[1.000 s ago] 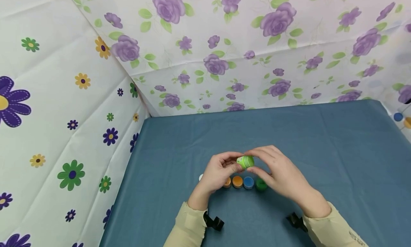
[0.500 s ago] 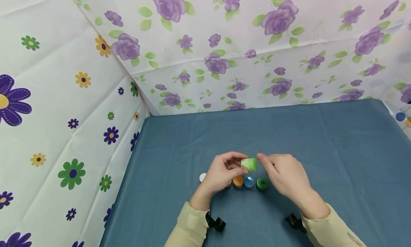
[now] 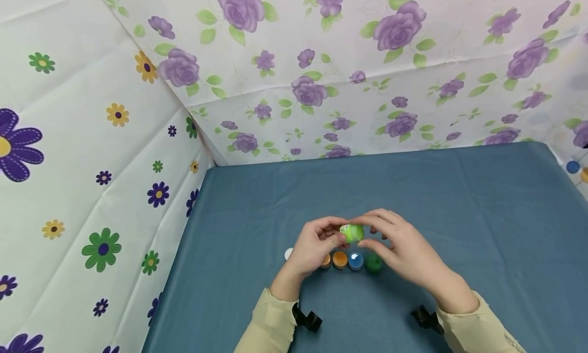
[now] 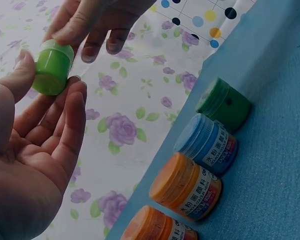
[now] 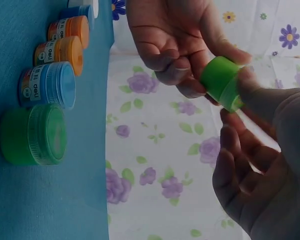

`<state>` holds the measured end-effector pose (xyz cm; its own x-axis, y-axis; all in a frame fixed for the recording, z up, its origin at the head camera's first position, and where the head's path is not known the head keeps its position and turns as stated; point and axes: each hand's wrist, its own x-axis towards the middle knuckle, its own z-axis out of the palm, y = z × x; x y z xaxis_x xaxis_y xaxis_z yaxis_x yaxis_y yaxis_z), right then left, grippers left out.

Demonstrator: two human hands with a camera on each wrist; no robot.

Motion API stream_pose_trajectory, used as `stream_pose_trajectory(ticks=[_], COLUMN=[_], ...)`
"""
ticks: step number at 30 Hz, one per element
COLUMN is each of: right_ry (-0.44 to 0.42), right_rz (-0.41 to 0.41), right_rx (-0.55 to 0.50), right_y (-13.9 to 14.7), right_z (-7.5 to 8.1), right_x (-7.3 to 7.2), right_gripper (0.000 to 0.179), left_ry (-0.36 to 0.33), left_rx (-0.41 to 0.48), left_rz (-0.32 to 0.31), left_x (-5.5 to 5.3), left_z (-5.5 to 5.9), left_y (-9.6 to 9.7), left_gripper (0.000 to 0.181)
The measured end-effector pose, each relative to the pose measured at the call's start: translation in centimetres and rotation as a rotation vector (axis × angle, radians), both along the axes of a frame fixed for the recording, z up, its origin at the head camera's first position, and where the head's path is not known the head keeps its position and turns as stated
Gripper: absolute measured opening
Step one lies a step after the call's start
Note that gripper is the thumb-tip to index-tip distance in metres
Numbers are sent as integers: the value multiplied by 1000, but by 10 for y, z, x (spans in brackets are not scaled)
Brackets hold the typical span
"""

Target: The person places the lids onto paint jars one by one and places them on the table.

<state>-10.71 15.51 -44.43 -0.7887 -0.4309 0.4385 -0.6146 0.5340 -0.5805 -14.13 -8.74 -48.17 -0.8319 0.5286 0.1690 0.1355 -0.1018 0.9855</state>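
Observation:
My left hand (image 3: 309, 248) pinches a small light green paint jar (image 3: 351, 233) between thumb and fingers, above the table. The jar lies tilted, its ribbed lid (image 4: 57, 48) facing my right hand (image 3: 409, 251). In the right wrist view, my right thumb and fingertips are round that lid, and the jar's body (image 5: 217, 75) sits against the left fingers. Below the hands stands a row of paint jars: dark green (image 3: 374, 263), blue (image 3: 356, 261), orange (image 3: 340, 260) and a second orange one (image 3: 325, 261). My left hand hides part of the row in the head view.
A white lid (image 3: 288, 253) shows beside my left wrist, at the row's left end. Another blue jar (image 5: 82, 14) stands near it in the right wrist view. Blue cloth (image 3: 413, 184) covers the table; flowered sheets (image 3: 275, 52) hang behind and at the left.
Half a second ago my right hand was off the jar with its fingers curled; now it is back at the lid. The left hand keeps its hold, the jar shifting slightly left.

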Motion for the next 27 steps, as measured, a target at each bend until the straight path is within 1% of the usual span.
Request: stream_pose_trajectory(ticks=[3,5,6,8,12,13,15,17,18,19,21,23,25,27], right_ry=[-56,-88,-100,-123,-160,-166,-169,-162,-150,-130,-82,-25,24,49], right_rz=[-82,-140,-162,-197,-250,-263,-273,-252,-226,-195,-119,-50,-11,2], right_rx=[43,75,88,108,128,126,105,72,56,45,37,37,40,45], right_y=[-3,-6,-7,-9,-9,-7,-4,0,2,4,7,9,10,9], right_z=[1,1,1,1,1,1,2,2,3,3,2,1,0,0], right_x=[1,2,3,3,5,6,6,7,6,6,4,3,2,2], right_gripper=[29,18,15,23,47,50,44,28,19,20,41,54,56,54], left_ry=[1,9,11,12,13,11,1,-15,-23,-28,-29,-20,-13,-14], left_rx=[6,-6,-13,-26,-45,-46,-43,-26,-16,-4,15,23,25,26], left_rz=[-5,-7,-10,-16,-15,-8,6,22,28,33,35,27,11,-6], left_x=[1,1,1,2,3,3,2,2,1,1,1,0,0,0], left_z=[0,0,0,0,0,0,0,0,0,0,0,0,0,0], left_y=[0,1,1,2,4,4,5,5,5,4,4,3,2,2], left_gripper=[37,36,35,35,35,34,33,32,32,33,40,52,63,71])
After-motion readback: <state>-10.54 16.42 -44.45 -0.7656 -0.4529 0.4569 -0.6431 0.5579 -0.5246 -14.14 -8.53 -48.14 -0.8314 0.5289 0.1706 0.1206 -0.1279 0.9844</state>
